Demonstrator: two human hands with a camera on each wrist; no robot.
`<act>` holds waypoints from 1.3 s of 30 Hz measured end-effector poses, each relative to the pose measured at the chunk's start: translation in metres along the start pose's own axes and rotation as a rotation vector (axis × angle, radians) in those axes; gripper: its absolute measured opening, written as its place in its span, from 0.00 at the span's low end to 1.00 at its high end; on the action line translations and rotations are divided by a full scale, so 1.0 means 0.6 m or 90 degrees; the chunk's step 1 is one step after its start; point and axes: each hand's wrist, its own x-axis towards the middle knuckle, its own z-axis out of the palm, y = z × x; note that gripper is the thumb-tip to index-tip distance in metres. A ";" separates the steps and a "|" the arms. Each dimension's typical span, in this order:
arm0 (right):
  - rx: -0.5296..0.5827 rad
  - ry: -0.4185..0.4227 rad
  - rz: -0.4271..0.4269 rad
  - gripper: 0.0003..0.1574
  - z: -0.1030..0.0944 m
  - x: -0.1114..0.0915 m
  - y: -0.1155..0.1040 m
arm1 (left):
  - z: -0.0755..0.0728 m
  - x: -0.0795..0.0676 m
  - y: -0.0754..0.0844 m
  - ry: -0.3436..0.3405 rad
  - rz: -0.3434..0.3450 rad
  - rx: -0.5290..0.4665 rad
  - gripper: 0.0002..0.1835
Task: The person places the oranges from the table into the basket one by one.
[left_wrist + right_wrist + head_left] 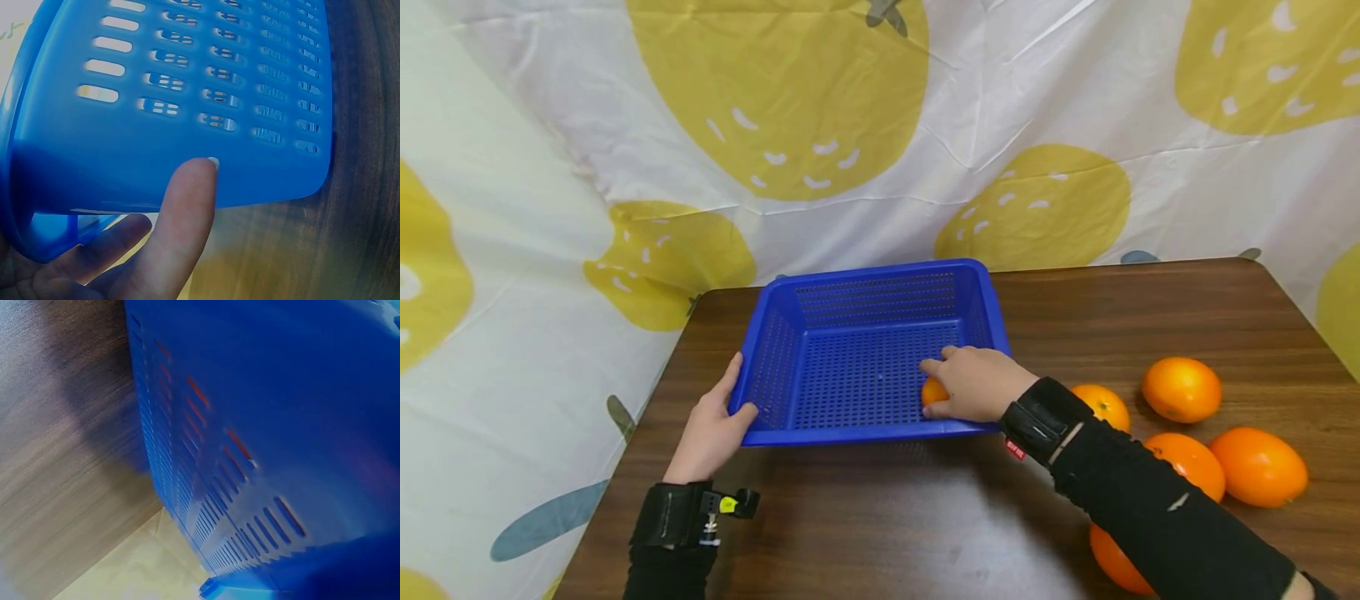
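A blue plastic basket [880,432] with slotted walls sits on the wooden table. My left hand [711,429] holds its near left corner, and in the left wrist view the thumb [187,200] lies against the outer wall. Over the basket's near right corner reaches my right hand [973,383], gripping an orange [933,395] inside the basket, close to its floor; the palm hides much of the fruit. The basket wall [300,425] fills most of the right wrist view, with orange color showing through some slots.
Several more oranges [1182,389] lie on the table [1150,308] to the right of the basket, some partly covered by my right forearm. A fruit-patterned cloth [850,225] hangs behind the table and along its left side.
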 end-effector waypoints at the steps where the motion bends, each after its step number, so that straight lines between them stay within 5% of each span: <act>1: 0.001 0.005 -0.003 0.41 -0.001 -0.001 0.000 | 0.000 0.000 0.000 0.000 0.000 -0.001 0.39; 20: 0.019 0.122 -0.063 0.34 -0.029 -0.051 0.022 | 0.000 0.003 -0.001 0.007 0.009 0.015 0.39; 39: 0.082 0.107 -0.020 0.41 -0.052 -0.100 0.044 | 0.002 0.005 -0.007 0.009 0.010 0.017 0.39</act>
